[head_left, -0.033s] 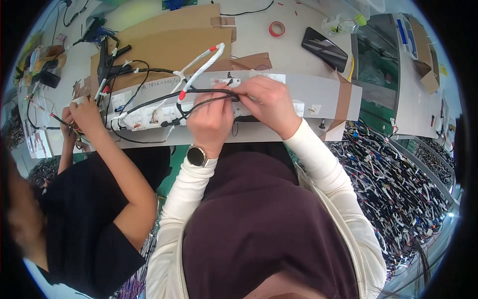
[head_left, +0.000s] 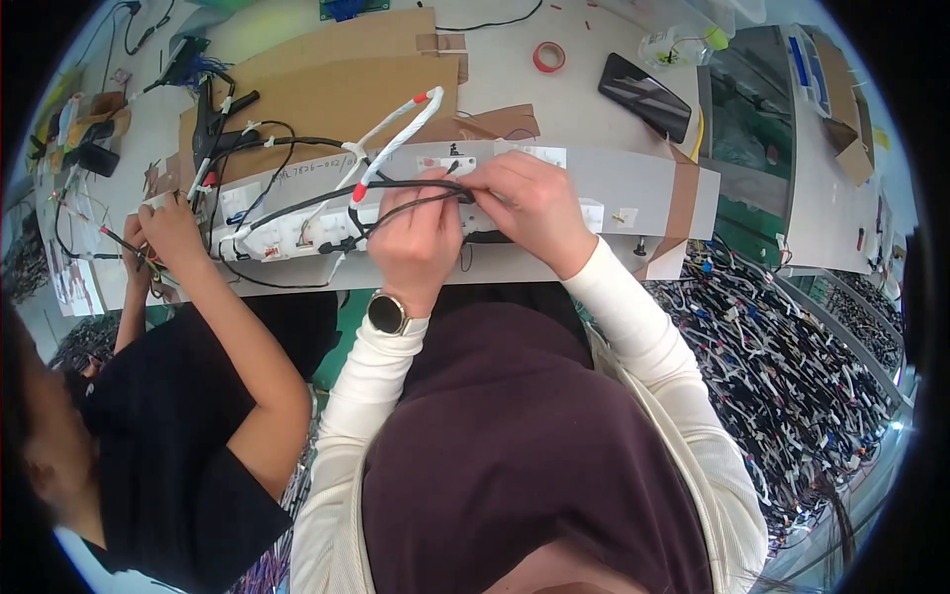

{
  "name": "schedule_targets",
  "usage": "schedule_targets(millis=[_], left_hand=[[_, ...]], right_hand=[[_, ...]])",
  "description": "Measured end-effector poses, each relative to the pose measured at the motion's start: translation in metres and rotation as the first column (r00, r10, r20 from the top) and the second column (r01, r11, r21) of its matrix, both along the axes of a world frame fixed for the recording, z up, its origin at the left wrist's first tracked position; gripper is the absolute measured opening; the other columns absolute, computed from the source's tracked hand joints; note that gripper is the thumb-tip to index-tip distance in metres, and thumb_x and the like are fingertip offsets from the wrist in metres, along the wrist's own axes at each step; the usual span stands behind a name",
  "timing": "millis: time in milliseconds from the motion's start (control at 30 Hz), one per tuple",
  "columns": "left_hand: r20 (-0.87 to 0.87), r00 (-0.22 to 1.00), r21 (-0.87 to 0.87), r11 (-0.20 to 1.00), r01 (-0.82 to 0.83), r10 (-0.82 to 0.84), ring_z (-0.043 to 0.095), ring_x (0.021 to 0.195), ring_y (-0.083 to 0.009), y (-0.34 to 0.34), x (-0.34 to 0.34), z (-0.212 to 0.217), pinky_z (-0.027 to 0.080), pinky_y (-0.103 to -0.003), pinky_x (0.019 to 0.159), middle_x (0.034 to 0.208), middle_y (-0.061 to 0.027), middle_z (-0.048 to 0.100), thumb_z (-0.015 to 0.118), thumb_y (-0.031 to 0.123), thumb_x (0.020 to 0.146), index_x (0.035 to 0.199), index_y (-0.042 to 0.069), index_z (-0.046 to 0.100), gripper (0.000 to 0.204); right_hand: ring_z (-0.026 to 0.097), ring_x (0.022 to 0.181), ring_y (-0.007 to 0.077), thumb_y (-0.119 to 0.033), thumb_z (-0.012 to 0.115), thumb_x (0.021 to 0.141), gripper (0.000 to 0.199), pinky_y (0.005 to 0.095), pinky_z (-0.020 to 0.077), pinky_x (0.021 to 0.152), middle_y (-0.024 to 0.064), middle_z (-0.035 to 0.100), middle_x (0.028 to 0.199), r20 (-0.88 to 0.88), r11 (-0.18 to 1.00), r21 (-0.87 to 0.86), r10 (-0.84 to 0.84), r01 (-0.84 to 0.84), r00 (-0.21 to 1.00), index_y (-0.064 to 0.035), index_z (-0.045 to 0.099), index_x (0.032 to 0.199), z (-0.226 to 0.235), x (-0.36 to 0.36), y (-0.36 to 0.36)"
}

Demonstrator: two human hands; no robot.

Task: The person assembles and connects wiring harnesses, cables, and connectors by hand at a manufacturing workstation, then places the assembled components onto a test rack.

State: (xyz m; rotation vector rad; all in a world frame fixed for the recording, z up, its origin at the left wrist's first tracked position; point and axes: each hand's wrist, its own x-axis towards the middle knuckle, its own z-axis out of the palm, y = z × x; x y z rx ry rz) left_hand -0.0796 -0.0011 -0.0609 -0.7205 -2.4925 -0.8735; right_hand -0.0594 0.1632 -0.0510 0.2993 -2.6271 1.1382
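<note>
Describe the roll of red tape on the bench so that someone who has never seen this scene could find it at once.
Start at the big brown cardboard sheet on the far side of the bench. Just beyond its right end, left of the black phone, lies the red tape roll: a small flat ring, the only red hoop there.

One tape roll, one phone
</note>
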Motion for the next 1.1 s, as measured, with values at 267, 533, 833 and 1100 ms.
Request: schedule_targets(millis=[267, 533, 833, 1100], left_hand=[[-0.035, 0.993, -0.08, 0.991, 0.109, -0.112, 0.067, 0.078, -0.0294, -0.01, -0.017, 0.003, 0.056, -0.036, 0.071, 0.09, -0.0074, 0.071, 0.073, -0.004, 0.071, 0.094, 0.005, 0.071, 0.024], [0.105, 0.917, -0.194, 0.896, 0.398, -0.385, 0.068, 0.084, -0.0238, -0.015, -0.043, 0.02, 0.056, -0.032, 0.075, 0.091, -0.0024, 0.071, 0.068, -0.003, 0.072, 0.089, 0.012, 0.069, 0.023], [0.157, 0.916, -0.134, 0.911, 0.39, -0.369, 0.068, 0.083, -0.027, -0.005, -0.044, 0.019, 0.056, -0.036, 0.078, 0.084, -0.0062, 0.07, 0.069, -0.003, 0.075, 0.09, 0.007, 0.067, 0.018], [0.245, 0.917, -0.102, 0.932, 0.348, -0.315, 0.067, 0.079, -0.0277, -0.003, -0.039, 0.022, 0.055, -0.037, 0.081, 0.087, -0.0083, 0.07, 0.067, -0.006, 0.077, 0.113, 0.005, 0.069, 0.038]], right_hand=[[0.067, 0.077, 0.0227, -0.002, 0.075, 0.072, 0.019, 0.0338, 0.0549, 0.065, 0.0031, 0.068, 0.081, 0.005, 0.998, -0.041, -0.049, 0.049, 0.999, -0.0097, 0.073, 0.089, 0.001, 0.001, -0.004], [0.066, 0.08, 0.022, -0.003, 0.075, 0.07, 0.02, 0.0336, 0.0545, 0.066, 0.0023, 0.066, 0.084, 0.014, 0.995, 0.014, -0.1, 0.1, 0.995, -0.0082, 0.072, 0.088, 0.0, 0.006, -0.004], [0.063, 0.077, 0.0203, -0.006, 0.077, 0.068, 0.016, 0.0335, 0.052, 0.061, 0.0006, 0.061, 0.082, -0.033, 0.987, 0.016, -0.162, 0.163, 0.986, -0.0078, 0.067, 0.08, -0.005, 0.005, -0.006], [0.063, 0.075, 0.019, -0.006, 0.077, 0.067, 0.016, 0.0328, 0.0514, 0.059, -0.0004, 0.06, 0.081, -0.056, 0.98, 0.04, -0.192, 0.195, 0.98, -0.0094, 0.065, 0.077, -0.006, 0.009, -0.013]])
